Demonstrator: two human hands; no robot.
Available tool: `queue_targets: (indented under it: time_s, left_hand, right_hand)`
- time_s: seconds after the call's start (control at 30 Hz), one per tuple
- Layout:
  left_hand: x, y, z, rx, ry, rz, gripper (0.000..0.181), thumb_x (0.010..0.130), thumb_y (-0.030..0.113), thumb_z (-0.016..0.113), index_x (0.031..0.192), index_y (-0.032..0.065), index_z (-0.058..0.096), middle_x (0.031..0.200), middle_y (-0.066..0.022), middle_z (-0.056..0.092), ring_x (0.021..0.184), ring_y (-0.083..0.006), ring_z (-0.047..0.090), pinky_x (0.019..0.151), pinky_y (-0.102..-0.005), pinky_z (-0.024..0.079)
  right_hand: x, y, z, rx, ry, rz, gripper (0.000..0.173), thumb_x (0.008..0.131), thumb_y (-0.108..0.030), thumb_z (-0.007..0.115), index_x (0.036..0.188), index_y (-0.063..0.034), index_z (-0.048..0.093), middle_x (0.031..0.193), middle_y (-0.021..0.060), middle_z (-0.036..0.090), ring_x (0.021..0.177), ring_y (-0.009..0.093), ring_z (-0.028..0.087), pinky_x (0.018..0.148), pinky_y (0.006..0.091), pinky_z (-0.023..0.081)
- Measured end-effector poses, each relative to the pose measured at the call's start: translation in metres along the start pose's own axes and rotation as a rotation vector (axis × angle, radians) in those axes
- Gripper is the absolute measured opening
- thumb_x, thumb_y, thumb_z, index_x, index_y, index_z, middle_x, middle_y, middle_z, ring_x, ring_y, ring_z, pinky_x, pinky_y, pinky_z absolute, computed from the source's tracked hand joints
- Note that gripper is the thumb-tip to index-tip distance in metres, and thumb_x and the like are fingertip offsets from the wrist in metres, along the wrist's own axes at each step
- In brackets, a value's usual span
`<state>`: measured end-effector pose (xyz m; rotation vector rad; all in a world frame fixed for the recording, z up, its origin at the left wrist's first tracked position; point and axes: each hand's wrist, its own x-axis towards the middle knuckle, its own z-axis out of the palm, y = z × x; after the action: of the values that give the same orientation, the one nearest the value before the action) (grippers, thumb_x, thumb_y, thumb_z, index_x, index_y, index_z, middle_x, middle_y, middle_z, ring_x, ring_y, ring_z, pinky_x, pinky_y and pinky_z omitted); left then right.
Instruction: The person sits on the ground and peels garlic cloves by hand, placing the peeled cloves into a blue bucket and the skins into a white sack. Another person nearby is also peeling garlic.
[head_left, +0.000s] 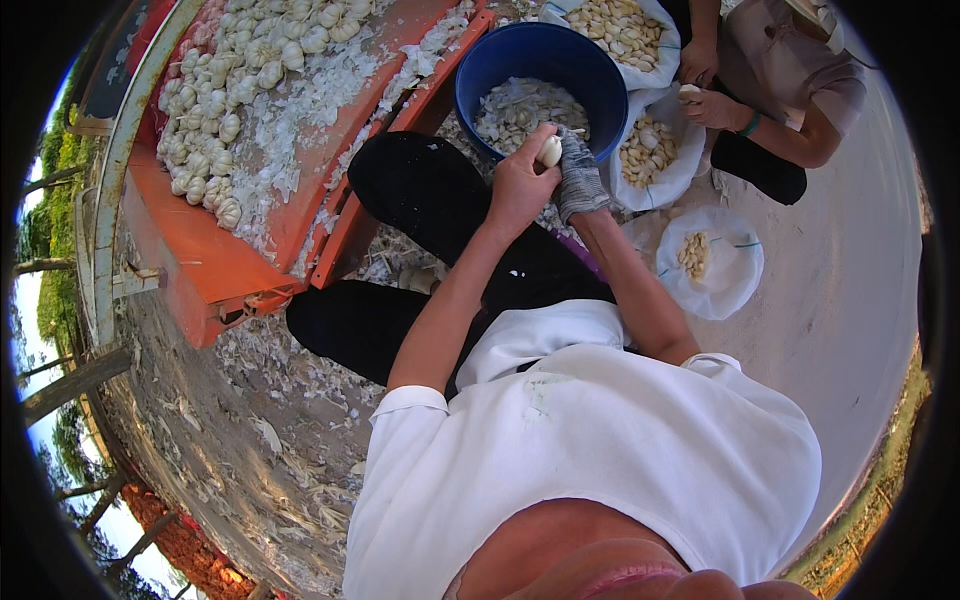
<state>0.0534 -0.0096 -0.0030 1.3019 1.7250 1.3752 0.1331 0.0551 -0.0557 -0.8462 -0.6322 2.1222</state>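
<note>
My bare left hand (525, 178) has its thumb and fingers closed around a white piece of garlic (550, 151). Against the other side of that garlic is my right hand (583, 178), in a grey knit glove with its fingers curled; its fingertips are partly hidden. Both hands are over the near rim of a deep blue plastic tub (466, 94). Loose garlic cloves and papery skins (529, 109) lie in the bottom of the tub.
To the left, garlic bulbs (199, 127) and skins cover an orange metal platform (202, 240) with a rusty rail (120, 142). White sacks of cloves (652, 196) stand beside the tub, and a smaller bag (731, 277) lies nearer. Another person's hands (709, 109) work at upper right.
</note>
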Motion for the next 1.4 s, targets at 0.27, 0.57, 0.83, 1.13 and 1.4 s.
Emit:
queue_targets:
  time_s: [0.27,0.57,0.83,1.13,1.4]
  left_hand:
    - [0.006,0.001,0.019,0.355,-0.329,0.199,0.048,0.071,-0.005,0.053,0.116,0.014,0.053,0.096,-0.0112,0.058,0.076,-0.0212,0.059,0.068,-0.0307,0.046]
    - [0.029,-0.003,0.025,-0.659,-0.343,-0.466,0.033,0.086,0.002,0.048,0.118,0.0071,0.04,0.104,-0.0134,0.054,0.079,-0.0171,0.058,0.064,-0.0299,0.049]
    - [0.04,-0.011,0.034,-0.768,-0.325,-0.57,0.033,0.084,0.004,0.051,0.115,0.0076,0.042,0.09,-0.0118,0.059,0.057,-0.0118,0.052,0.046,-0.0227,0.042]
    - [0.035,-0.009,0.031,-0.88,-0.294,-0.571,0.043,0.082,0.002,0.054,0.122,0.0083,0.041,0.081,-0.007,0.057,0.061,-0.013,0.056,0.048,-0.0247,0.047]
    - [0.022,-0.015,0.016,-0.892,-0.248,-0.643,0.035,0.079,-0.001,0.054,0.113,0.004,0.046,0.074,-0.0047,0.057,0.051,-0.012,0.054,0.042,-0.0228,0.042]
  right_hand:
    - [0.028,0.01,-0.051,0.192,0.239,0.075,0.021,0.088,-0.031,0.046,0.089,-0.0112,0.054,0.077,0.0031,0.055,0.071,0.015,0.056,0.062,0.028,0.046]
    - [0.023,-0.09,-0.103,-0.572,0.552,-0.202,0.02,0.082,-0.026,0.059,0.088,-0.0076,0.053,0.059,0.0023,0.052,0.044,0.01,0.048,0.043,0.025,0.044]
    - [0.051,-0.099,-0.21,-1.556,0.547,-0.361,0.053,0.07,-0.021,0.068,0.117,-0.0035,0.05,0.102,0.0154,0.06,0.086,0.023,0.061,0.077,0.0285,0.045]
    - [-0.013,-0.077,-0.032,-0.733,-0.055,-0.376,0.032,0.075,-0.008,0.065,0.106,-0.0035,0.055,0.101,0.006,0.057,0.086,0.015,0.056,0.077,0.0264,0.046]
    - [-0.007,-0.049,-0.015,-0.94,-0.106,-0.565,0.03,0.072,-0.009,0.068,0.098,-0.0021,0.053,0.091,0.0066,0.052,0.085,0.017,0.052,0.076,0.0289,0.045]
